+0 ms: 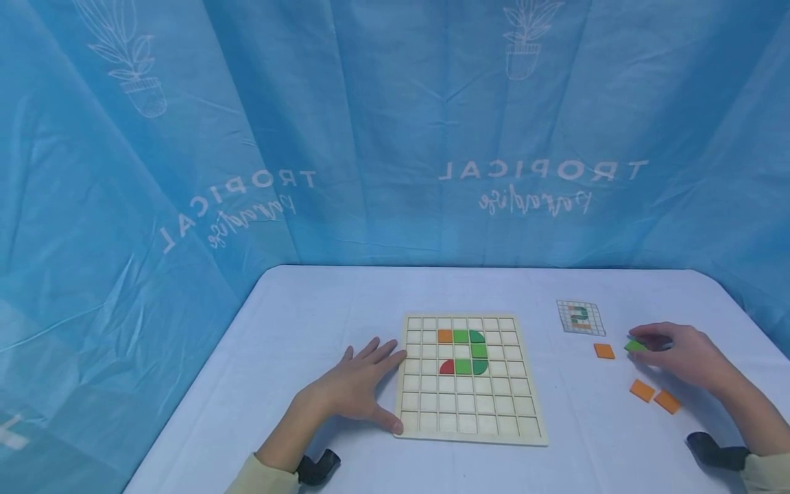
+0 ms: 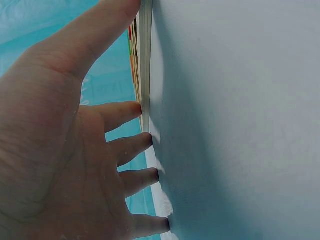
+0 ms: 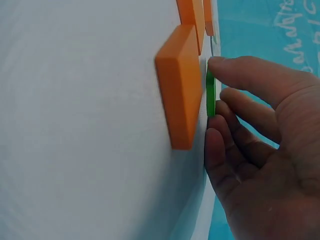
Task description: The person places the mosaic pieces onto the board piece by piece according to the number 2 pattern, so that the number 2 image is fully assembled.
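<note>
On the white table lies a pale wooden grid board. Orange, green and red tiles sit in its upper cells, some square, some with a rounded side. My left hand rests at the board's left edge with fingers spread; its thumb and a fingertip touch that edge. To the right, my right hand pinches a green square tile between thumb and fingers. The right wrist view shows this green tile edge-on, low at the table. Nearest to that hand are orange tiles, two side by side, and another orange tile further left.
A small printed grid card with a coloured figure lies beyond the orange tiles. Black wrist straps are on both arms. A blue curtain with white lettering hangs behind the table and along its left side.
</note>
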Demonstrator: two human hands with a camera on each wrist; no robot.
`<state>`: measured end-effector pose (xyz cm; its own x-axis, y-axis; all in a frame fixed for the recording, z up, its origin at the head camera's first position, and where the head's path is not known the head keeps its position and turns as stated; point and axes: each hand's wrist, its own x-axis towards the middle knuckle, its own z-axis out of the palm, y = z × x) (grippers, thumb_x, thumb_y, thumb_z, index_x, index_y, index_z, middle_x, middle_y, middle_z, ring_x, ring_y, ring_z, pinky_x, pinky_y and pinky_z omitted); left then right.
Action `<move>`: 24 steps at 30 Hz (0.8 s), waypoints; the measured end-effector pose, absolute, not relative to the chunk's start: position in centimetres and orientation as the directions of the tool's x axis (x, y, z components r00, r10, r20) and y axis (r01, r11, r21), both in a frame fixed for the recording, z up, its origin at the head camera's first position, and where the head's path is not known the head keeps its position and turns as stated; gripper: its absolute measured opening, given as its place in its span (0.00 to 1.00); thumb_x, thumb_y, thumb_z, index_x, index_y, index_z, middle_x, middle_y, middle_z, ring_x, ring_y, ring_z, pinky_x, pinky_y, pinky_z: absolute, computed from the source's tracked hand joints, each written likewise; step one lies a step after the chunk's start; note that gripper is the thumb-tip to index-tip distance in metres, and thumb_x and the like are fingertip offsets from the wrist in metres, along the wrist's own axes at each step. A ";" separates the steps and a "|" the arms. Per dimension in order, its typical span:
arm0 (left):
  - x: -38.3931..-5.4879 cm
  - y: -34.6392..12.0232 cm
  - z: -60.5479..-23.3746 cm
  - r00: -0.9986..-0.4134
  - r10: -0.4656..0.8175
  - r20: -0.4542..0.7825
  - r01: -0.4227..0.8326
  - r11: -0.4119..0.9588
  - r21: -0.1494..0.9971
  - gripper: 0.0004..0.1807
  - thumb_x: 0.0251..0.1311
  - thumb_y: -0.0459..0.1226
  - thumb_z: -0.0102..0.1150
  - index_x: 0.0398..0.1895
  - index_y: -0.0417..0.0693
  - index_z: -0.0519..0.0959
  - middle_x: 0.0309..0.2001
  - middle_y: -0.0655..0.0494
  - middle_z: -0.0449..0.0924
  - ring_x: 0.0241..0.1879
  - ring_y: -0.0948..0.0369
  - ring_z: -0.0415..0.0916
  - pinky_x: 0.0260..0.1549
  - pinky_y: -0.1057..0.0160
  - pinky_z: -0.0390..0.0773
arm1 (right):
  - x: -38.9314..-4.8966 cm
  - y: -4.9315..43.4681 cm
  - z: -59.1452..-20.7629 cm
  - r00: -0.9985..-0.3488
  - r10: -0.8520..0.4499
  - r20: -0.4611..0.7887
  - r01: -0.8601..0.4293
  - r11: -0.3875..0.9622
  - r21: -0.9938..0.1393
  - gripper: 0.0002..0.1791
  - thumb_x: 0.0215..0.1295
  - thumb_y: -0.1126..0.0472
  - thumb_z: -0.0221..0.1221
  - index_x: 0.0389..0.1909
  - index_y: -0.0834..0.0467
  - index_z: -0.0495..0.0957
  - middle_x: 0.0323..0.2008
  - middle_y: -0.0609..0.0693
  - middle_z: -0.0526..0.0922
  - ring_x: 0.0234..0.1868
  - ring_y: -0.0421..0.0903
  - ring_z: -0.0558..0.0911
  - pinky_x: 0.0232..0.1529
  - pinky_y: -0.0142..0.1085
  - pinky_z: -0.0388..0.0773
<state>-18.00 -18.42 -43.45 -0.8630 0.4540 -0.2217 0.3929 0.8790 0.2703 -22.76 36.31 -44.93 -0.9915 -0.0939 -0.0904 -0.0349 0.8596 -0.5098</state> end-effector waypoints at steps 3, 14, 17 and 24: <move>-18.0 -18.4 -43.5 -0.864 0.454 -0.220 0.393 0.879 0.269 0.68 0.23 0.79 0.59 0.75 0.64 0.55 0.76 0.58 0.46 0.74 0.51 0.36 0.64 0.33 0.41 | -22.7 36.2 -44.9 -0.992 -0.098 -0.084 -0.043 0.863 -0.503 0.35 0.55 0.46 0.68 0.54 0.69 0.75 0.46 0.66 0.79 0.45 0.62 0.76 0.39 0.54 0.78; -18.0 -18.4 -43.5 -0.868 0.444 -0.222 0.390 0.886 0.250 0.69 0.22 0.79 0.60 0.75 0.64 0.55 0.76 0.59 0.46 0.74 0.51 0.36 0.64 0.34 0.41 | -22.7 36.1 -44.7 -0.993 -0.073 -0.094 -0.017 0.870 -0.493 0.32 0.54 0.48 0.68 0.51 0.68 0.78 0.44 0.66 0.80 0.42 0.60 0.77 0.36 0.51 0.79; -18.0 -18.4 -43.4 -0.868 0.445 -0.220 0.390 0.886 0.250 0.69 0.22 0.79 0.59 0.75 0.64 0.55 0.76 0.59 0.46 0.74 0.51 0.36 0.64 0.34 0.41 | -22.7 36.1 -44.7 -0.993 -0.065 -0.098 -0.008 0.870 -0.494 0.32 0.54 0.47 0.68 0.51 0.68 0.78 0.44 0.67 0.79 0.42 0.60 0.77 0.36 0.51 0.79; -17.9 -18.4 -43.3 -0.865 0.451 -0.220 0.394 0.882 0.260 0.68 0.23 0.79 0.60 0.75 0.64 0.55 0.76 0.59 0.46 0.74 0.51 0.36 0.64 0.34 0.41 | -22.6 36.2 -44.9 -0.993 -0.073 -0.094 -0.017 0.867 -0.498 0.32 0.54 0.47 0.68 0.51 0.68 0.78 0.43 0.66 0.80 0.42 0.60 0.77 0.37 0.51 0.79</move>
<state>-17.93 -18.44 -43.34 -0.8652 0.4508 -0.2197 0.3936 0.8818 0.2598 -22.62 36.18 -44.87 -0.9929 -0.0733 -0.0940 -0.0168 0.8667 -0.4985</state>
